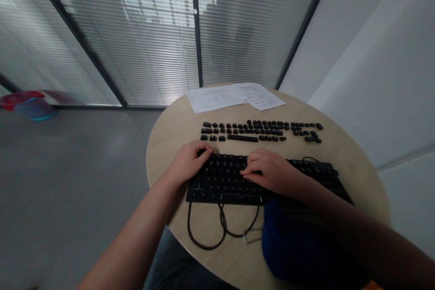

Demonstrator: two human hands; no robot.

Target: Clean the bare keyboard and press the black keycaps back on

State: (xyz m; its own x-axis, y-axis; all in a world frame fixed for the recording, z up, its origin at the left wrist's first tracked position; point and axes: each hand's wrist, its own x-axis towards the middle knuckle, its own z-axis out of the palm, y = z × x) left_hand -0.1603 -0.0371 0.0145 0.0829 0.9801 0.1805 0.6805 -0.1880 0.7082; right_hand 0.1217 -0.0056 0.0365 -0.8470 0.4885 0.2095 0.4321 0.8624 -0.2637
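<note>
A black keyboard (pixel 224 181) with its keycaps off lies on a round wooden table (pixel 170 136). My left hand (pixel 188 161) rests curled at the keyboard's far left corner, fingers bent against its edge. My right hand (pixel 268 170) lies over the middle of the keyboard, fingertips pinched together on the key field; anything between them is too small to see. Rows of loose black keycaps (pixel 260 130) are laid out on the table beyond the keyboard, apart from both hands.
Two printed paper sheets (pixel 234 96) lie at the table's far edge. The keyboard's black cable (pixel 220 226) loops toward me. A dark blue object (pixel 288 244) sits at the near right. A glass wall with blinds stands behind; a blue basket (pixel 34 108) is on the floor, far left.
</note>
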